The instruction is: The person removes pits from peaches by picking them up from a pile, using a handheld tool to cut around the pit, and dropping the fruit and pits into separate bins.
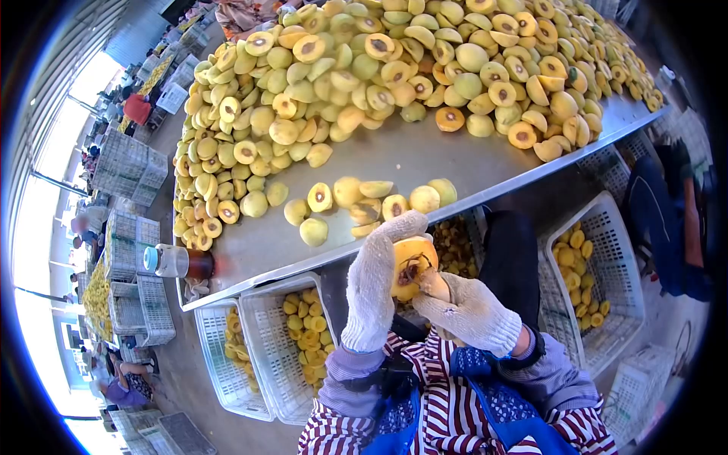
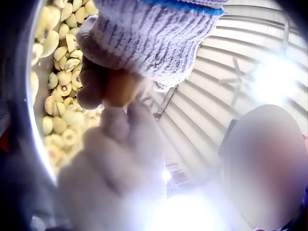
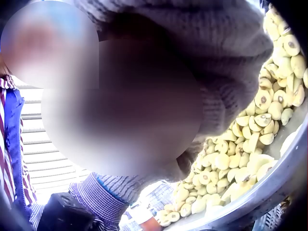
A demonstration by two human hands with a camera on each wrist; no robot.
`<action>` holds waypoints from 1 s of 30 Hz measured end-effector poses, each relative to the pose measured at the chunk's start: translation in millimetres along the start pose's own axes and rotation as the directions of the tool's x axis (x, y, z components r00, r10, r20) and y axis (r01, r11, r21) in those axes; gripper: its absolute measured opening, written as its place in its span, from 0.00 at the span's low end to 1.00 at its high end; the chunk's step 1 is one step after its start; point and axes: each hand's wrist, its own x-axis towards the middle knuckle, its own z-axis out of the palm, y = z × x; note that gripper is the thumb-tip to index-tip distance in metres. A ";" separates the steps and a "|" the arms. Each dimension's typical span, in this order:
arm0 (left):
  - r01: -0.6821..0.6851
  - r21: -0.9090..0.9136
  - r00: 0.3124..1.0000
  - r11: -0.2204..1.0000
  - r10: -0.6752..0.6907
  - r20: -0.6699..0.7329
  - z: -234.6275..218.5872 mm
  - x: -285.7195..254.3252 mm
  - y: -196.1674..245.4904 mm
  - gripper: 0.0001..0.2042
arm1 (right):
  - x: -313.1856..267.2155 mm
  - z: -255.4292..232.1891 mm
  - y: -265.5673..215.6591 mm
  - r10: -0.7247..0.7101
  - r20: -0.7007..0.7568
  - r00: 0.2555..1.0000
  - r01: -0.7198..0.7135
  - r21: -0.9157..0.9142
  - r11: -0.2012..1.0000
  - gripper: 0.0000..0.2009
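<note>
In the head view, my left hand, in a pale knitted glove, grips a yellow peach half from its left side and top. The cut face shows a dark, ragged reddish-brown hollow at the middle. My right hand, gloved too, has its fingers curled at the lower right edge of the fruit and pinches it there. Any tool inside that hand is hidden. Both hands hold the fruit just off the metal table's near edge. In the left wrist view an orange strip of the peach half shows between the gloves.
A big heap of cut peaches covers the back of the table, with several halves nearer the edge. A jar of dark liquid lies at the left corner. White crates of fruit stand below, another crate at right.
</note>
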 end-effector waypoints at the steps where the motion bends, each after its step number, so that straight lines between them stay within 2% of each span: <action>1: -0.015 -0.027 1.000 1.000 0.015 0.012 2.7 -1.4 3.2 0.37 | 1.1 0.9 3.7 -0.043 -0.009 0.999 0.043 0.004 0.999 0.19; 2: -0.030 -0.054 0.999 0.998 0.032 0.022 4.6 -2.0 4.1 0.37 | 2.1 2.0 6.4 -0.086 -0.018 0.996 0.086 0.006 0.996 0.18; 5: -0.114 -0.140 0.993 0.983 0.113 -0.013 7.7 -7.8 -3.2 0.26 | 5.6 8.0 14.7 -0.141 -0.053 0.989 0.144 0.048 0.988 0.17; 8: -0.225 -0.078 0.974 0.971 0.224 -0.029 10.8 -7.3 -6.3 0.23 | 3.3 9.0 11.3 -0.140 0.037 0.989 0.133 0.147 0.980 0.16; 11: -0.354 0.157 0.933 0.922 0.359 -0.003 13.1 -7.8 2.6 0.19 | -1.1 7.1 7.2 -0.052 0.204 0.978 -0.034 0.396 0.918 0.13; 14: -0.568 0.406 0.812 0.716 0.569 0.132 8.4 0.9 1.7 0.16 | 0.9 3.0 13.2 -0.007 0.294 0.956 -0.112 0.386 0.916 0.12; 15: -0.497 0.427 0.864 0.756 0.478 0.160 8.0 1.3 7.5 0.16 | 0.5 0.9 15.3 0.009 0.323 0.946 -0.139 0.381 0.914 0.12; 16: -0.421 0.451 0.907 0.787 0.379 0.186 7.9 -0.5 17.1 0.16 | -0.7 -5.8 10.4 0.079 0.403 0.912 -0.237 0.360 0.902 0.13; 17: -0.341 0.478 0.939 0.809 0.274 0.207 6.5 -0.2 23.6 0.16 | 0.0 -5.2 13.6 0.065 0.408 0.911 -0.244 0.402 0.882 0.13; 18: -0.225 0.400 0.958 0.888 0.126 0.258 2.0 9.9 20.5 0.17 | 2.8 -4.1 18.0 0.051 0.413 0.909 -0.249 0.443 0.861 0.14; 21: -0.119 0.252 0.986 0.960 0.084 0.147 11.7 3.3 26.1 0.19 | 0.8 -9.2 14.8 -0.012 0.413 0.911 -0.211 0.489 0.846 0.15; 23: -0.161 -0.011 0.983 0.987 0.161 0.090 16.7 -4.8 21.1 0.20 | -2.7 -13.3 12.9 -0.025 0.450 0.893 -0.235 0.512 0.826 0.15; 25: -0.214 -0.038 0.976 0.976 0.216 0.041 18.2 -10.2 14.0 0.20 | -1.7 -14.2 12.5 -0.085 0.428 0.900 -0.144 0.475 0.868 0.15; 26: -0.241 0.065 0.971 0.968 0.240 0.024 15.8 -11.1 5.6 0.21 | -1.0 -13.7 13.1 -0.112 0.422 0.900 -0.101 0.452 0.886 0.15; 27: -0.263 0.166 0.964 0.950 0.266 0.008 14.8 -11.5 1.8 0.21 | -0.9 -11.8 15.7 -0.096 0.427 0.899 -0.130 0.469 0.873 0.15; 28: -0.337 0.316 0.941 0.887 0.331 0.074 10.4 -9.2 3.7 0.20 | -1.4 -8.2 20.6 -0.077 0.434 0.897 -0.161 0.486 0.859 0.16; 30: -0.240 0.400 0.969 0.884 0.195 0.151 10.8 -6.3 18.8 0.19 | -1.4 -2.5 29.9 -0.041 0.467 0.883 -0.238 0.523 0.818 0.17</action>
